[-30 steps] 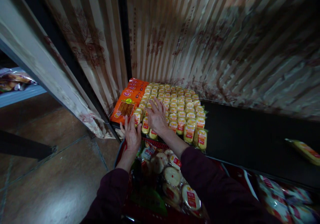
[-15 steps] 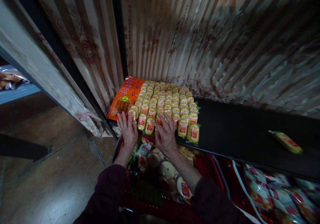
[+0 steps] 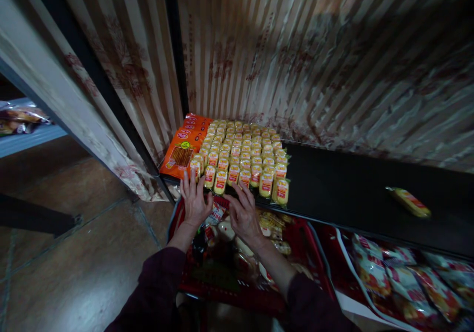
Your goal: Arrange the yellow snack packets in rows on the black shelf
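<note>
Rows of small wrapped yellow cakes [image 3: 244,159] stand packed together on a black shelf [image 3: 333,188]. My left hand [image 3: 194,202] is at the front left of the rows, fingers spread, its fingertips at the foremost cakes. Beside it my right hand [image 3: 242,213] is also open, with its fingertips at the lower front edge of the middle cakes. Neither hand grips a cake; whether the fingertips press on the wrappers I cannot tell. An orange snack packet [image 3: 182,146] lies left of the cakes.
Under my hands is a red basket [image 3: 222,300] with packaged snacks. A second basket at the lower right holds several bagged foods [image 3: 414,285]. One wrapped cake [image 3: 409,202] lies alone on the shelf's right. Striped curtain [image 3: 237,40] and a dark post [image 3: 177,45] stand behind.
Both hands have drawn slightly back from the front cakes, the right one lower and off their faces. The front cakes in the middle and right now show more fully.
</note>
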A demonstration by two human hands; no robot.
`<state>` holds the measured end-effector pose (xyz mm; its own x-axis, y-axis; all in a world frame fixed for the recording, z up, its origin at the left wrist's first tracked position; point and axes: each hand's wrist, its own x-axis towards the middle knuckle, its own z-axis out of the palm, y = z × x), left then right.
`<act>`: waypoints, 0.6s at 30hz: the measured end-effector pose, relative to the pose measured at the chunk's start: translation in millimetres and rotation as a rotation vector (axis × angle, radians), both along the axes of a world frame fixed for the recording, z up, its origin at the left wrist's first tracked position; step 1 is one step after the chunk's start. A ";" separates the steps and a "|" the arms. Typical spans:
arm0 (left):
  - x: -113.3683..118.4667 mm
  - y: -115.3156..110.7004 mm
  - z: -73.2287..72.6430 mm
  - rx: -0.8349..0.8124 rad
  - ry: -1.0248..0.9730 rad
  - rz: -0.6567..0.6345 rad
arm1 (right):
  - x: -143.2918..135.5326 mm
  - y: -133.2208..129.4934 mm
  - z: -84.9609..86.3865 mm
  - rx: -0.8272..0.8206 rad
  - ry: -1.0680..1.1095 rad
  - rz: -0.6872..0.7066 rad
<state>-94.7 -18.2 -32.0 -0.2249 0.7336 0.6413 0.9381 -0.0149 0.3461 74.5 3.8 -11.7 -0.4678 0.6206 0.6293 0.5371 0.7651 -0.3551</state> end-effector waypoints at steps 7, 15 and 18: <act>-0.9 0.7 -3.0 -0.008 -0.003 0.061 | 7.7 -16.8 -7.8 -0.023 0.026 0.012; 0.2 4.6 -1.6 -0.012 -0.024 0.027 | 11.6 -26.1 -10.7 -0.064 -0.029 0.030; -0.9 7.0 -3.1 -0.018 -0.029 0.029 | 3.4 -22.8 -9.8 -0.073 -0.090 0.040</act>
<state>-95.5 -11.2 -35.1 -0.2645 0.7377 0.6212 0.9275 0.0180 0.3734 77.9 -19.1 -21.5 -0.5456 0.6430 0.5375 0.5389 0.7604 -0.3626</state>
